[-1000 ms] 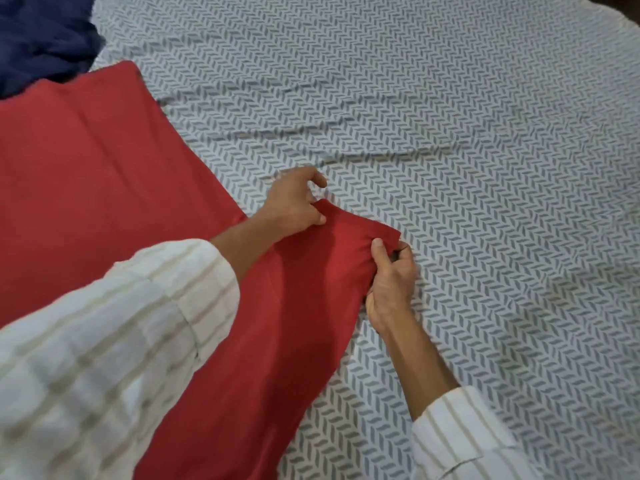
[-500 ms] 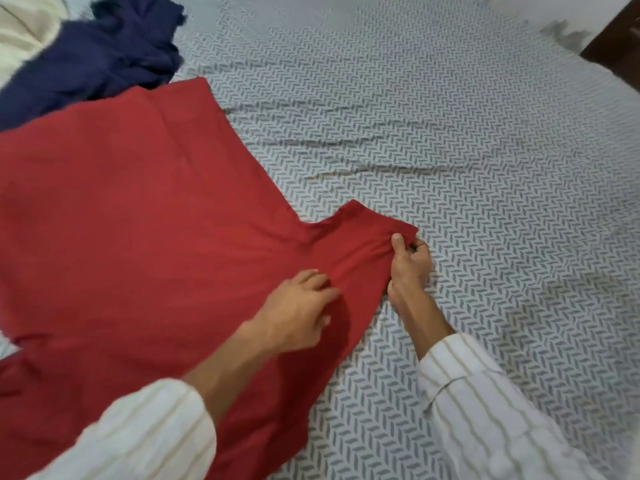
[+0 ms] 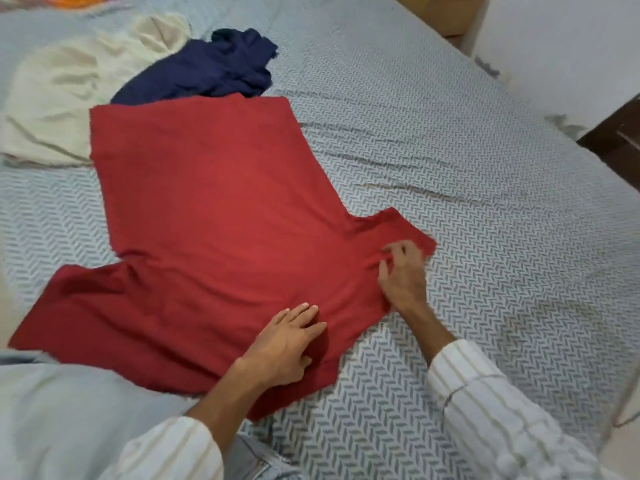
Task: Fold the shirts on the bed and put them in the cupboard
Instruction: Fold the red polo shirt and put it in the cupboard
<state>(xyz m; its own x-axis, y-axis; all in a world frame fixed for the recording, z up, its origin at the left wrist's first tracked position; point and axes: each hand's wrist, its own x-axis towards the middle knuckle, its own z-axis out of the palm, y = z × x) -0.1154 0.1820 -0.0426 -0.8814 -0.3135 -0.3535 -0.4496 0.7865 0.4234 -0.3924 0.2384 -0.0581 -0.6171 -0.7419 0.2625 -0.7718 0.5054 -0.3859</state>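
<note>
A red shirt [image 3: 214,216] lies spread flat on the bed [image 3: 467,209], its hem toward the far side and both sleeves out. My left hand [image 3: 284,344] rests flat on the shirt near its shoulder edge, fingers straight. My right hand [image 3: 403,271] lies on the right sleeve with loosely bent fingers touching the cloth; I see no pinch. A crumpled navy shirt [image 3: 207,67] and a cream shirt [image 3: 69,91] lie beyond the red one.
The bed wears a grey chevron sheet. A light blue cloth [image 3: 62,410] lies at the near left. A wooden cabinet [image 3: 446,12] stands past the bed's far right corner, dark wooden furniture [image 3: 616,140] at the right edge.
My right hand has let go of the sleeve edge it pinched and now lies on the sleeve. My left hand slid from the sleeve to the shoulder area. The view pulled back.
</note>
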